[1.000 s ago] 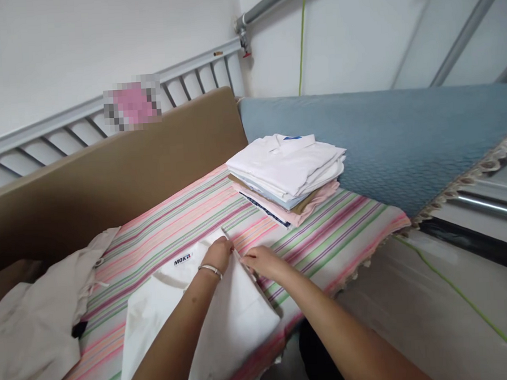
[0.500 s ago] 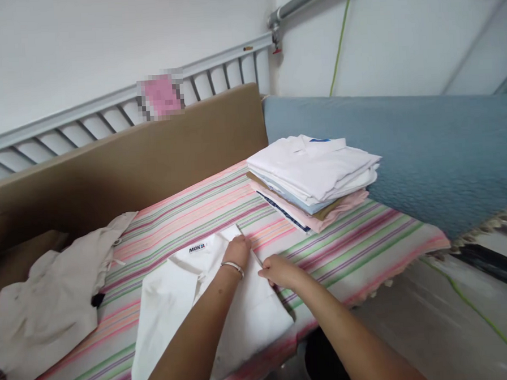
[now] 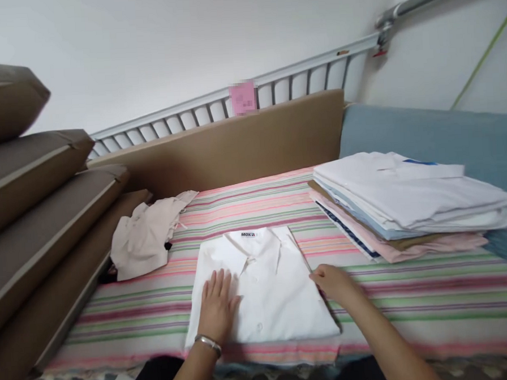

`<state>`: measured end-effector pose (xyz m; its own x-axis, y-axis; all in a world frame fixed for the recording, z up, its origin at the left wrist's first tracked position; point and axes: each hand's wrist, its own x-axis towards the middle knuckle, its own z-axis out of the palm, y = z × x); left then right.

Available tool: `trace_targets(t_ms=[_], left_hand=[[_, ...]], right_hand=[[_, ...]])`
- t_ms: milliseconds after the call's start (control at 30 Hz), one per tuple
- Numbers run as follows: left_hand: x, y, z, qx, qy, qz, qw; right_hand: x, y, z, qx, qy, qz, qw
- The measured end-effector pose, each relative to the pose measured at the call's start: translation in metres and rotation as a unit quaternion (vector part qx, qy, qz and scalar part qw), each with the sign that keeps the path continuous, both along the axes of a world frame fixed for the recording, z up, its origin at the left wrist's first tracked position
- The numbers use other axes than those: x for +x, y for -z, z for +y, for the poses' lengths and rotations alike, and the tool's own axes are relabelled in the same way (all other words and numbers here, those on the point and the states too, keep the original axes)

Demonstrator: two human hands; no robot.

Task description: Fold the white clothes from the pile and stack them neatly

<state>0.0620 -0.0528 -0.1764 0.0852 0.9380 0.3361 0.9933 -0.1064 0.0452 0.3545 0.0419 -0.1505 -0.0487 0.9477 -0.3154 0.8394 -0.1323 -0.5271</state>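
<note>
A white collared shirt (image 3: 280, 302) lies folded into a rough rectangle, its collar and dark neck label facing away from me. My left hand (image 3: 217, 305), with a silver bangle at the wrist, rests flat on the shirt's left front, fingers spread. At the shirt's right edge, my right hand (image 3: 332, 282) is closed, thumb and fingers pinching the side of the fabric. Beyond it to the right stands a stack of folded clothes (image 3: 407, 199), with white shirts on top and blue, brown and pink pieces below.
A striped cloth (image 3: 254, 212) covers the surface. Crumpled cream clothing (image 3: 143, 241) lies at the left, beside stacked brown cushions (image 3: 46, 218). A brown board (image 3: 243, 151) stands at the back before a radiator (image 3: 199, 118); a blue padded panel (image 3: 429, 130) stands at the right.
My left hand has moved from the shirt's right shoulder to lie flat on its left side. The right hand still pinches the right edge. My view has swung left.
</note>
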Motion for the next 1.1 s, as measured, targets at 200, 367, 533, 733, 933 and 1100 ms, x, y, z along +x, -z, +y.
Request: trace_targets(t_ms=[200,367,533,733,933,1100], left_hand=[[-0.001,0.011,0.001,-0.051,-0.132,0.009,0.99],[0.016,0.002,0.018,-0.054,-0.096,-0.005,0.994],[-0.003,0.016,0.029,-0.122,-0.16,-0.038,0.979],[-0.018,0.025,0.033,-0.134,-0.214,-0.043,0.967],[-0.019,0.022,0.043,-0.158,-0.223,-0.049,0.961],[-0.047,0.029,0.018,-0.166,-0.182,-0.059,0.967]], right_hand=[[-0.053,0.002,-0.041,0.331,-0.112,-0.073,0.934],[-0.07,0.035,-0.038,0.31,-0.144,-0.116,0.933],[-0.066,0.054,-0.03,0.287,-0.151,-0.127,0.937],[-0.066,0.056,-0.03,0.273,-0.147,-0.128,0.942],[-0.07,0.055,-0.029,0.259,-0.141,-0.138,0.946],[-0.067,0.04,-0.027,0.221,-0.155,-0.126,0.955]])
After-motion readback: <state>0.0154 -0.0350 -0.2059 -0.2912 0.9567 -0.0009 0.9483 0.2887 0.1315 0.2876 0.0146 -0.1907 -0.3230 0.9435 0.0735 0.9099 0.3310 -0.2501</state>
